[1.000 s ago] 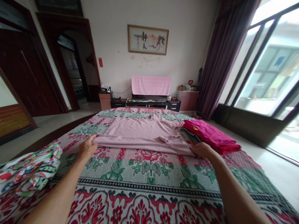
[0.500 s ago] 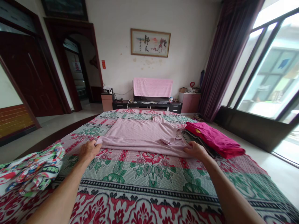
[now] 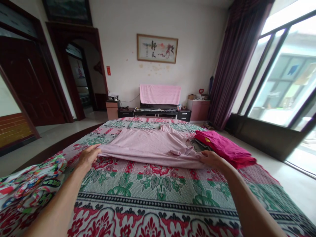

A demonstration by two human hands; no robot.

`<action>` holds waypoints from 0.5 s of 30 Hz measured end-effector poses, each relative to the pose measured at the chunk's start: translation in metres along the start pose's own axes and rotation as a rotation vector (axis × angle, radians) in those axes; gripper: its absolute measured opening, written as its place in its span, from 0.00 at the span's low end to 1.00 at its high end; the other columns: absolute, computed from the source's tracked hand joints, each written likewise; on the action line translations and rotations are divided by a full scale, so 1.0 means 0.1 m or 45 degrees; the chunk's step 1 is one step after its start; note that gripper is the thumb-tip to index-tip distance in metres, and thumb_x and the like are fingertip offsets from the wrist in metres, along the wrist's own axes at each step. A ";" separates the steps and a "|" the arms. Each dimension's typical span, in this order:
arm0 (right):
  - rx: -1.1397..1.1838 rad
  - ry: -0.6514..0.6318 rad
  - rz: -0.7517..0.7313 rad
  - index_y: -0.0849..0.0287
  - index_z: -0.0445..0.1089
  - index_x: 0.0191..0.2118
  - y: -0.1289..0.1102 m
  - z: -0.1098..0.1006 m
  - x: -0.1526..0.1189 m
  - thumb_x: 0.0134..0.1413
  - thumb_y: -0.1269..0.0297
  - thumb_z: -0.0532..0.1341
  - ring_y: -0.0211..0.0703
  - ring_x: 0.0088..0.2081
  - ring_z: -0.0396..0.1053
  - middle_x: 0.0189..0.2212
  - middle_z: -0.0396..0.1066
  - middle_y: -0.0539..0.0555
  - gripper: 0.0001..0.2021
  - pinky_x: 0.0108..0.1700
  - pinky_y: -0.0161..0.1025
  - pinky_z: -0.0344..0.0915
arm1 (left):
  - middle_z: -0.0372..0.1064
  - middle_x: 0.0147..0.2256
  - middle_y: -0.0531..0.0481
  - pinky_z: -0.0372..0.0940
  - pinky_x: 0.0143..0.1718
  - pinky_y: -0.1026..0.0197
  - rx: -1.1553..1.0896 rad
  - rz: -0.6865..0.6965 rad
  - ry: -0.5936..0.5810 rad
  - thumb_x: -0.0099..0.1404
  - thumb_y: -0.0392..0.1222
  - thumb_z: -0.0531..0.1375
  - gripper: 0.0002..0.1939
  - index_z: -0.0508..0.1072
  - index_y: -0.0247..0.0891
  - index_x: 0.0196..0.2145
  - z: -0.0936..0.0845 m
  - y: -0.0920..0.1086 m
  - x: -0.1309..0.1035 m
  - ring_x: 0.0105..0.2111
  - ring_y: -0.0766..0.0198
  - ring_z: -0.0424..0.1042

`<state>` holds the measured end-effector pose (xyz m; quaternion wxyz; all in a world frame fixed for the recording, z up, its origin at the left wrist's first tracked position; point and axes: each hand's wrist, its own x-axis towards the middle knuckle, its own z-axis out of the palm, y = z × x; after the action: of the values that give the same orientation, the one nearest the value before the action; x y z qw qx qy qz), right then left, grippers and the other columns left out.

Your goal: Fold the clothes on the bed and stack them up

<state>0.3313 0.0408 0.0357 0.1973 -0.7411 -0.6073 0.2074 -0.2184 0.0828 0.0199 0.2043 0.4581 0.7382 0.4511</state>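
A pale pink T-shirt (image 3: pixel 145 140) lies spread across the patterned bedspread (image 3: pixel 158 184), its near side turned over into a long folded strip. My left hand (image 3: pixel 88 156) pinches the left end of that strip. At the other end, my right hand (image 3: pixel 209 159) grips the near right corner, fingers closed on the cloth. A short sleeve (image 3: pixel 181 151) lies on top near the right side, and another sleeve (image 3: pixel 166 127) sticks out at the far edge. The strip looks stretched between both hands, its ends slightly lifted.
Folded bright pink clothes (image 3: pixel 224 148) are stacked to the right, over darker cloth. A crumpled colourful printed cloth (image 3: pixel 34 184) lies at the left. Beyond the bed stand a low black cabinet (image 3: pixel 184 115) and a television covered by a pink towel (image 3: pixel 160 94).
My hands have moved slightly apart, the left one outward to the left, pulling the near strip of the T-shirt tauter. The camera view has shifted a little.
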 end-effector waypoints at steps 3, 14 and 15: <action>-0.048 -0.155 -0.034 0.61 0.71 0.35 -0.03 -0.15 -0.12 0.44 0.71 0.58 0.35 0.24 0.64 0.26 0.71 0.52 0.10 0.24 0.32 0.56 | 0.55 0.15 0.59 0.47 0.15 0.69 -0.213 -0.094 -0.172 0.48 0.38 0.55 0.33 0.69 0.35 0.54 -0.17 0.07 -0.04 0.13 0.72 0.51; -0.175 -0.330 0.012 0.56 0.75 0.33 0.09 -0.35 -0.21 0.36 0.64 0.65 0.41 0.29 0.69 0.29 0.73 0.51 0.12 0.29 0.34 0.61 | 0.60 0.14 0.54 0.46 0.15 0.67 0.538 -0.145 -0.812 0.42 0.46 0.63 0.21 0.77 0.38 0.37 -0.61 0.02 -0.08 0.14 0.66 0.58; -0.202 -0.251 -0.060 0.57 0.75 0.34 0.05 -0.36 -0.20 0.37 0.63 0.65 0.42 0.31 0.69 0.29 0.74 0.52 0.12 0.30 0.34 0.61 | 0.60 0.13 0.53 0.48 0.15 0.66 0.627 -0.098 -0.682 0.42 0.48 0.63 0.18 0.78 0.38 0.32 -0.61 0.05 -0.06 0.14 0.65 0.59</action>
<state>0.3510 0.0184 0.0642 0.0824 -0.7158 -0.6556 0.2259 -0.2567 0.0492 0.0546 0.2909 0.5672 0.7618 0.1159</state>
